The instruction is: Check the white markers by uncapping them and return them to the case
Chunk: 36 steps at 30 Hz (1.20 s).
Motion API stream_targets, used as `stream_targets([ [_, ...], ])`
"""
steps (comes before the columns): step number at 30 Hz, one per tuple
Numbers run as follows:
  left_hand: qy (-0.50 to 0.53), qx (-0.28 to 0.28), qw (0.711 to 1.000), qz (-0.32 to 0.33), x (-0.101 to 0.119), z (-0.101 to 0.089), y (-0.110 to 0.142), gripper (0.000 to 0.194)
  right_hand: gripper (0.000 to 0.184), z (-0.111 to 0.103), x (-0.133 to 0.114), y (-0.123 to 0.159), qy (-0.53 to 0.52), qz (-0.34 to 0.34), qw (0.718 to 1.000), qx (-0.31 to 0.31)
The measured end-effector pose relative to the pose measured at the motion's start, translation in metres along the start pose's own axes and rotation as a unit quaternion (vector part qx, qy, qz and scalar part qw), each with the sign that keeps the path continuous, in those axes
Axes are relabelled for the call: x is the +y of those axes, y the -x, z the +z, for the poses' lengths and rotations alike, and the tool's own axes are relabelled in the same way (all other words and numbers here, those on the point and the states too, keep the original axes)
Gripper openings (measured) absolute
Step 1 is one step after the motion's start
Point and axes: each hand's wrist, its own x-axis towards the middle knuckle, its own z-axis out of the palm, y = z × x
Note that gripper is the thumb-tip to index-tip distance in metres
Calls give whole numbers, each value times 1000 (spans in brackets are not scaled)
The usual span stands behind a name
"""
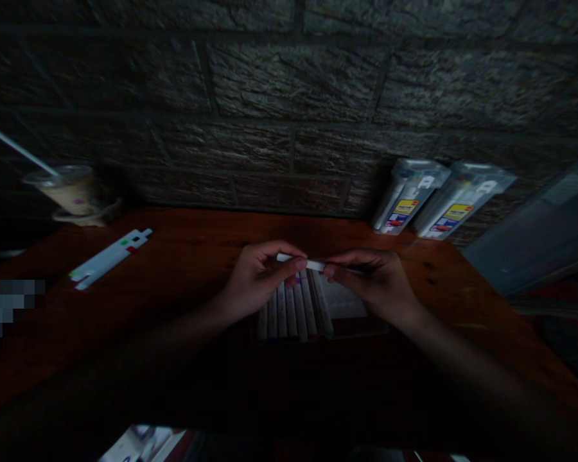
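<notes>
Between my two hands a white marker (315,264) is held level, above the middle of the table. My left hand (264,273) pinches its left part between thumb and fingers. The right end sits in the closed fingertips of my right hand (373,279). Right below lies an opened case (349,305) with several white markers (289,311) side by side in its left half; the hands partly cover it. Dim light hides the fine print on the markers.
Two clear marker boxes (399,199) with yellow labels stand at the back right by the stone wall (293,77). On the left of the wooden table (192,250) lie a few white markers (110,256) together. Behind them, a drink cup (72,189) with a straw sits in a holder.
</notes>
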Motion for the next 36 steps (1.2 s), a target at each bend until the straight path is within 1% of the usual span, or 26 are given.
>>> stream_targets([
  [3, 15, 7, 1000, -9, -3, -3, -2, 13, 9, 0, -3, -2, -12, 4, 1000, 11],
  [10, 109, 28, 994, -12, -16, -7, -5, 17, 12, 1, -9, -2, -57, 23, 998, 16],
  [16, 172, 56, 983, -17, -15, -7, -8, 14, 11, -2, -7, -2, -85, 38, 995, 19],
  [20, 181, 65, 981, -17, -13, -7, -8, 14, 12, -4, -8, -1, -102, 63, 993, 2],
  [23, 183, 65, 981, -15, -12, -7, -8, 13, 14, -4, -11, -1, -109, 61, 992, -2],
  [29, 188, 68, 980, -18, -13, -7, -9, 12, 14, -3, -12, -1, -127, 59, 990, 8],
  [36, 172, 76, 982, -31, -11, -5, -8, 15, 18, -4, -11, -2, -119, 55, 991, 27],
])
